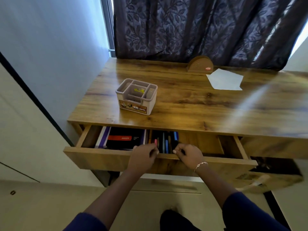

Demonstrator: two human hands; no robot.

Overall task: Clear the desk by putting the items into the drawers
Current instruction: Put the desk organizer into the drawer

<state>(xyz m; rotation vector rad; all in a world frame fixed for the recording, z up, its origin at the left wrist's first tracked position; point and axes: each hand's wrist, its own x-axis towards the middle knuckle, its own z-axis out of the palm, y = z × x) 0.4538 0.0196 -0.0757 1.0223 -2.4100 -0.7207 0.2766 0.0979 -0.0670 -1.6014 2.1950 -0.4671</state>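
Gripping open drawer (103,151) near rim with left hand (144,156) and right hand (189,155), fingers curled. Likely next: organizer (136,97), left on desk (191,104), probably light, stiff, smooth plastic (lift by centre handle).

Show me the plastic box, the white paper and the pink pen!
plastic organizer box (133,104): head view, on its front wall.
white paper (225,80): head view, its middle.
pink pen (156,142): head view, its visible pink end.
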